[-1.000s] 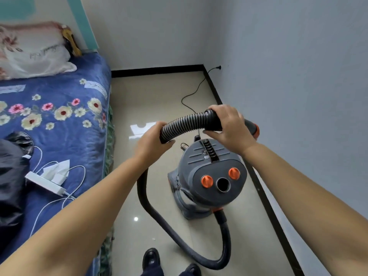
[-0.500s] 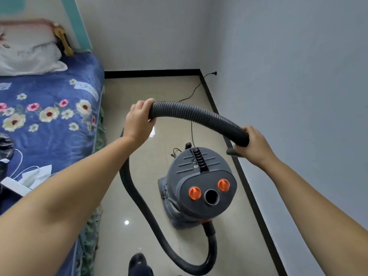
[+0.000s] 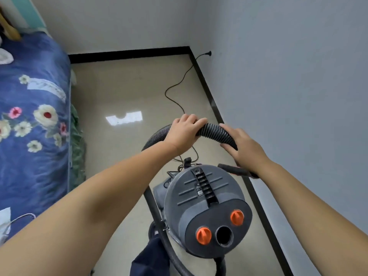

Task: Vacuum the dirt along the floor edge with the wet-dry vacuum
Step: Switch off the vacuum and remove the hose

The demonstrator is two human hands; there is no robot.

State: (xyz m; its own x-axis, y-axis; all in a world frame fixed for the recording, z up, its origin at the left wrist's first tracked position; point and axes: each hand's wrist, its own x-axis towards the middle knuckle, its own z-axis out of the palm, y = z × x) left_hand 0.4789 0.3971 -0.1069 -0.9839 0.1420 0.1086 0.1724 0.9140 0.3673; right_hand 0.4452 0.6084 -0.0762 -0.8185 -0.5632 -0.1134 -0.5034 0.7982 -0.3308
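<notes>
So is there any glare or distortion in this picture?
Head view: a bright window-shaped glare patch lies on the glossy floor; the wide-angle lens bends the black baseboard and stretches the forearms; the vacuum and hose look sharp.

The wet-dry vacuum point(image 3: 203, 212) has a matt grey plastic lid with smooth orange plastic knobs point(image 3: 203, 235). Its hose point(image 3: 215, 133) is black ribbed plastic. The floor point(image 3: 123, 92) is glossy beige tile; the bedspread point(image 3: 35, 120) is flowered cloth.

Floral blue bedspread point(image 3: 35, 120) at left; perhaps a pillow point(image 3: 5, 56).
</notes>
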